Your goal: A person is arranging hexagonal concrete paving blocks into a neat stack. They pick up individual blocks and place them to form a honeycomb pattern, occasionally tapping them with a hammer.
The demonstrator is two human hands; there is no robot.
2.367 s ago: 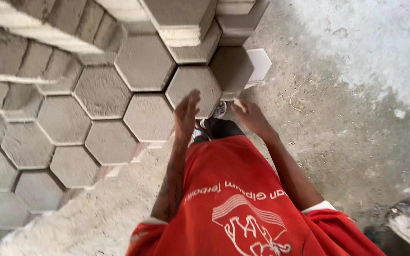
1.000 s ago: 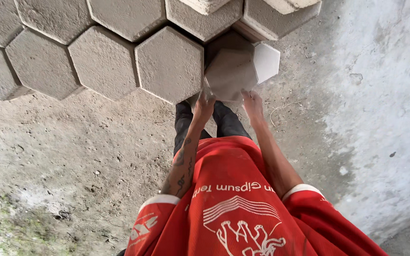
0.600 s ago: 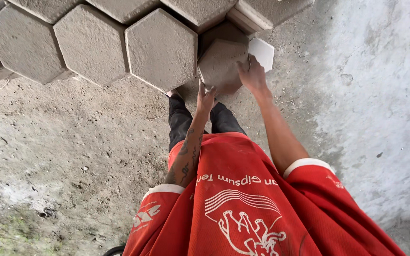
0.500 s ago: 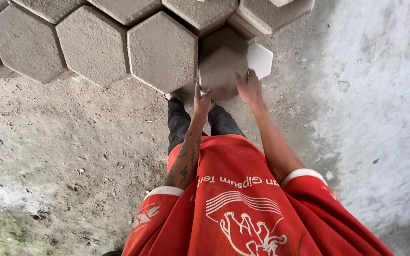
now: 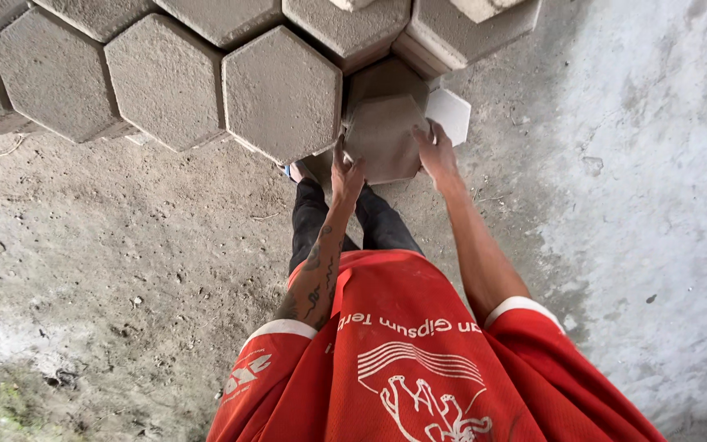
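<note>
I hold a grey hexagonal concrete paver [image 5: 382,135] tilted up off the ground, one hand on each side. My left hand [image 5: 345,172] grips its left lower edge, and my right hand [image 5: 435,151] grips its right edge. The paver hangs just in front of a row of laid hexagonal pavers [image 5: 280,90], next to the nearest one. Behind it lies a darker paver [image 5: 382,78] and a small white hexagonal piece [image 5: 452,115] on the ground.
More hexagonal pavers [image 5: 51,74] run along the top left. Stacked blocks [image 5: 468,24] sit at the top right. Bare dirt ground [image 5: 124,262] spreads to the left and pale concrete floor [image 5: 648,205] to the right. My dark trousers and feet [image 5: 321,213] are below the paver.
I bent forward and took hold of the paver with both hands, and it has lifted and tilted towards me. The view shifted down along the paver row.
</note>
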